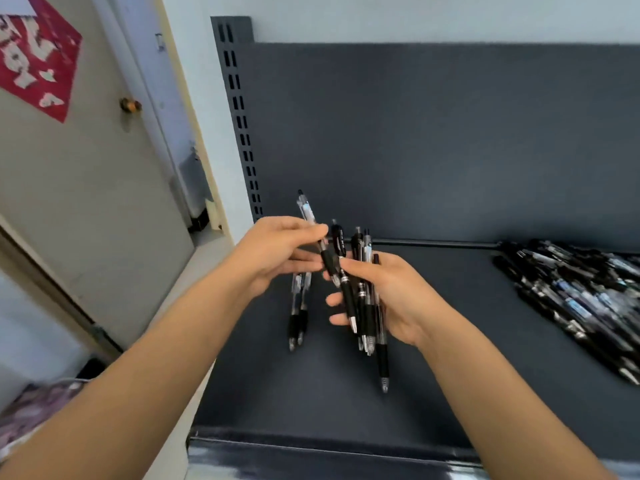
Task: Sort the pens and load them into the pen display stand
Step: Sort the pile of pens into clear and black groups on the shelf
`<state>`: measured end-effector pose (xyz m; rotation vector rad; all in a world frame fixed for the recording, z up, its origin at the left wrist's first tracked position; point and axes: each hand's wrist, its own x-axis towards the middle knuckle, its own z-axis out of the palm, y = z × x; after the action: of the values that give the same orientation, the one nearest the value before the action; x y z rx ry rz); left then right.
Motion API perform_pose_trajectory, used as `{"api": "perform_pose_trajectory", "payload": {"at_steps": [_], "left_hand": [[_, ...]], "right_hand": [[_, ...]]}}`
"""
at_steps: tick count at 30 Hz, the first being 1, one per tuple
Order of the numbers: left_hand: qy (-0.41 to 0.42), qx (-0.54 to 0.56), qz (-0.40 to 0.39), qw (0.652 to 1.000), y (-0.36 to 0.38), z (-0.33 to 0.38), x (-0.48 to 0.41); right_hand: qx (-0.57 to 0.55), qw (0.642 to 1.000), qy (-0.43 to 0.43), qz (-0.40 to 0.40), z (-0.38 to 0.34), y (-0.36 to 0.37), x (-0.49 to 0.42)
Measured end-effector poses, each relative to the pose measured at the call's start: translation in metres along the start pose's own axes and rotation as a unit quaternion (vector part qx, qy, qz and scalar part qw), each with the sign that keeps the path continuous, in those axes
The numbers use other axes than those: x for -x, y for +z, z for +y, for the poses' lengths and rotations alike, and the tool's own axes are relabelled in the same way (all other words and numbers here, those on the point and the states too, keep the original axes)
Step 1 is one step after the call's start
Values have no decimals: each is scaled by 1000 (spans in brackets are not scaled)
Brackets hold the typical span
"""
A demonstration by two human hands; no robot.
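Pens (348, 299) in right fingers (336, 319); left fingers (311, 231) pinch clear pen (307, 207).

Nothing here can be read for certain. Far up and to the left of the left hand (277, 251), a red sign (38, 60) on the door (86, 185) carries large pale characters. They are blurred, tilted and cut off by the frame edge, so no word can be made out. The clear pen (306, 211) pinched by the left hand has a dark printed patch on its barrel just above the fingers, too small to read. In the bundle (363, 289) gripped by the right hand (391, 296), a black pen (339, 240) bears a line of pale lettering above the fingers, also illegible. The pile of pens (581, 299), well to the right of the right hand, shows white and bluish label patches, all blurred.
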<state>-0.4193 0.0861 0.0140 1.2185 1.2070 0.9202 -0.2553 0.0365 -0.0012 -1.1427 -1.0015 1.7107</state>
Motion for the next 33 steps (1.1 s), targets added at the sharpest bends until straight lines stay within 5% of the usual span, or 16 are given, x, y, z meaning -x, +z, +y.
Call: {"api": "perform_pose_trajectory", "payload": {"at_steps": [12,21,26,33], "left_hand": [[-72,-246,-2,967,-39,-46,-6],[-47,-264,-3,963,-46,-50,7],[59,-250,46,965,-39,-40,18],[34,-139,-54,988,16,-28,9]], "right_hand": [[-44,996,50,62,17,9,-5],[-7,999,25,44,24,6,-1],[-13,999,13,30,24,5,4],[-8,1000,-8,23,22,-3,15]]}}
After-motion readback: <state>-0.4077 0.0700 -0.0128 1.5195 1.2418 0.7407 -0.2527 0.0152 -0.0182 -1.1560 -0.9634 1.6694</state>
